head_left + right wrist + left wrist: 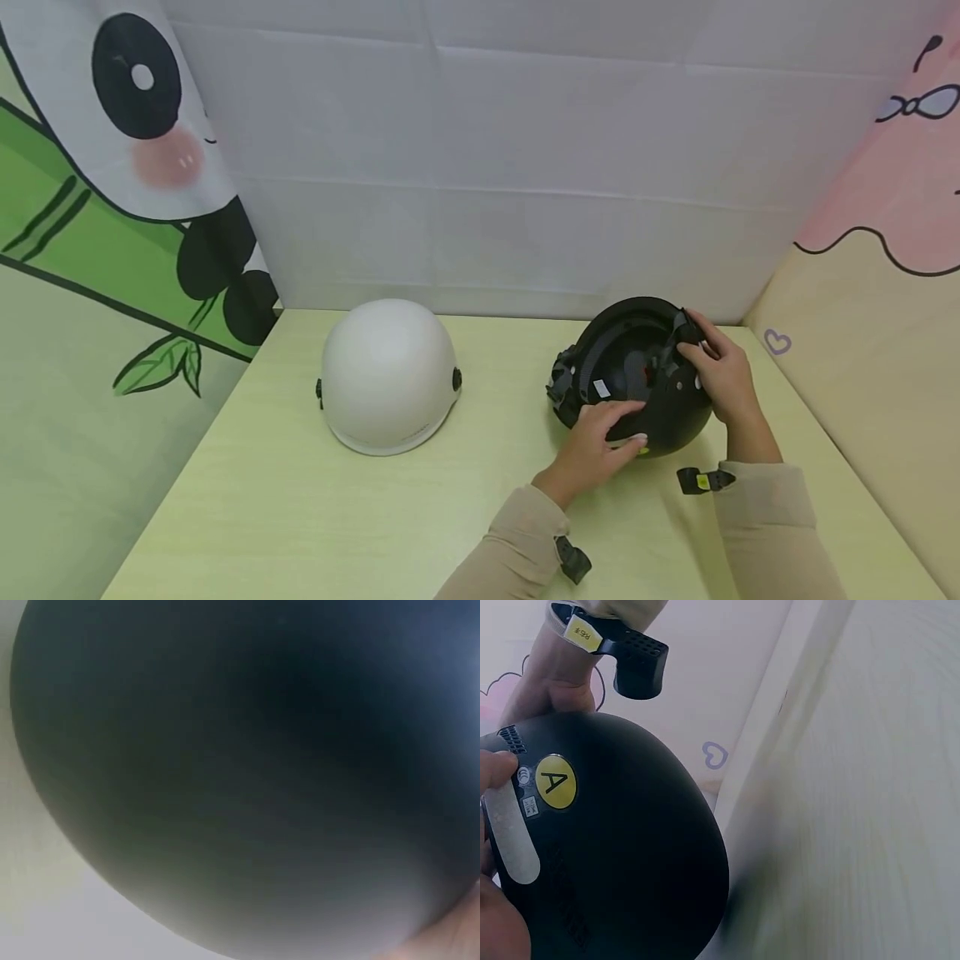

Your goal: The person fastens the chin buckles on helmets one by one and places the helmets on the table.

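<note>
A black helmet (671, 425) is tilted on the right side of the table, its padded inside facing up toward the head camera. My left hand (588, 450) grips its near rim, with fingers over the opening and the thumb on the outer shell. At the right rim, my right hand (723, 375) holds the edge near a dark strap. In the left wrist view the shell (645, 847) shows a round yellow sticker (556, 781) with a letter A. Blurred black shell (225, 787) fills most of the right wrist view.
A white helmet (386, 375) stands dome up on the left half of the pale yellow table (300, 508). A white back panel (510, 250) rises behind. Printed side walls border the table, green on the left and pink and cream (870, 358) on the right.
</note>
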Demonstrator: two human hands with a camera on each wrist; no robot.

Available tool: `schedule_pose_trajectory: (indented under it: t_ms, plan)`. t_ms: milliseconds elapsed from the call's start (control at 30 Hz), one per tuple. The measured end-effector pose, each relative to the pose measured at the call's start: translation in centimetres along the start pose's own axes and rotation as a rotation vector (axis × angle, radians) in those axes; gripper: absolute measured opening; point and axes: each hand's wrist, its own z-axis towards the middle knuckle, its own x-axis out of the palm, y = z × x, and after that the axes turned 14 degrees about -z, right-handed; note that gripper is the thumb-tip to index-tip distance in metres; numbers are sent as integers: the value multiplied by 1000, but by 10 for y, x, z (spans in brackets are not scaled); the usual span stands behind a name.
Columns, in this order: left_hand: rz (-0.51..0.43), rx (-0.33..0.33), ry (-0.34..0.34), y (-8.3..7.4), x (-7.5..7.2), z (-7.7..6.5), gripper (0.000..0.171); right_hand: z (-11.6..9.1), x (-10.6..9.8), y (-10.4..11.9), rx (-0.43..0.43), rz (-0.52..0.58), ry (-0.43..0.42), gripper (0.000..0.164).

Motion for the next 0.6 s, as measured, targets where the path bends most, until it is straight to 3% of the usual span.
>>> schedule_pose_trajectory:
  t_ms: [300, 467, 600]
  plan:
    - [77, 31, 37, 0, -3, 3, 39, -3, 5, -13, 25, 143, -24, 54]
    - [110, 8, 68, -2, -5, 4, 38, -4, 8, -19, 17, 283, -41, 52]
    - [155, -14, 87, -5, -5, 7, 36, -6, 7, -24, 33, 334, -58, 52]
